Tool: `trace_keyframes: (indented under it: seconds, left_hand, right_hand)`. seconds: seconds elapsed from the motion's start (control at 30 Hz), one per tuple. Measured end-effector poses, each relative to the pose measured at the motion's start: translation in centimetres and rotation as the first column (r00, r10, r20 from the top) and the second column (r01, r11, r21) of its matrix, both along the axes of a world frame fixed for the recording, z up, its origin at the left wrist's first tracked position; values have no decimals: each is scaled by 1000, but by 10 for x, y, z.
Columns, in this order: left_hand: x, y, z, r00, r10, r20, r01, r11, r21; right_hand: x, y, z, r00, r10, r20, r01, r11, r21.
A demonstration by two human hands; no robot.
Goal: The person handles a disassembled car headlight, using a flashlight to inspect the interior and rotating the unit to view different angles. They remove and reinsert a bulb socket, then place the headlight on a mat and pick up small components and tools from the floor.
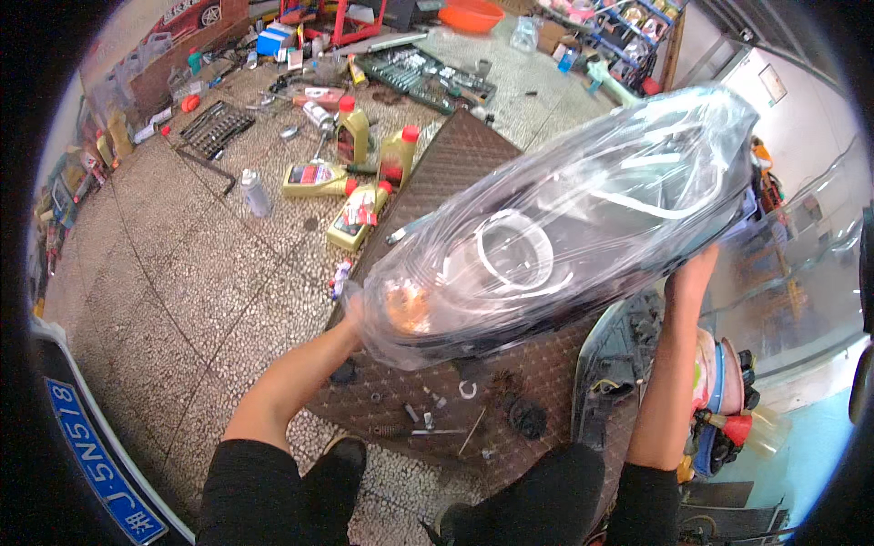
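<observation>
The left hand (353, 312) and right hand (697, 266) grasp a tapered black-and-clear headlamp (564, 241) in clear plastic film (401, 350) (most fingers hidden from me).

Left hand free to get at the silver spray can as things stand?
Probably not: the left hand is holding one end of the plastic-wrapped headlight. The silver spray can stands on the floor, farther out to the left.

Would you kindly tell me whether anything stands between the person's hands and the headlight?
Yes: clear plastic wrap covers the headlight, apparently separating it from the left hand at the end with the amber section and from the right hand under the other end. Nothing else visible intervenes.
</observation>
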State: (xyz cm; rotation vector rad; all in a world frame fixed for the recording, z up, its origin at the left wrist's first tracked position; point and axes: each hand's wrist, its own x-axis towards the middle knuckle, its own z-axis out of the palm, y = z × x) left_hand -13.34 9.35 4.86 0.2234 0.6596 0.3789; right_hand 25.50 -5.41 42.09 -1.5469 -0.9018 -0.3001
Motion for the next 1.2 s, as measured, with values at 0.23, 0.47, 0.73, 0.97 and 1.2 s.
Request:
trace_keyframes:
  seconds: [0.23, 0.47, 0.73, 0.97, 1.2]
  left_hand:
    - [-46, 11, 13, 998, -49, -49, 51, 998, 44]
    - [-53, 12, 11, 994, -81, -70, 84, 996, 37]
    - [-72, 10, 1, 984, -114, -134, 115, 993, -3]
    - [-102, 10, -21, 947, -168, -275, 156, 986, -66]
    - [-154, 12, -33, 851, -283, -442, 213, 956, -202]
  right_hand:
    - [-17, -13, -20, 999, -21, -26, 17, 992, -125]
    - [-14, 1, -8, 947, -133, 294, 220, 933, -285]
    - [-1, 18, -48, 955, -152, 254, 256, 855, -451]
    - [31, 25, -127, 971, -199, 131, 237, 761, -604]
    - [54, 48, -204, 975, -221, -1, 139, 618, -773]
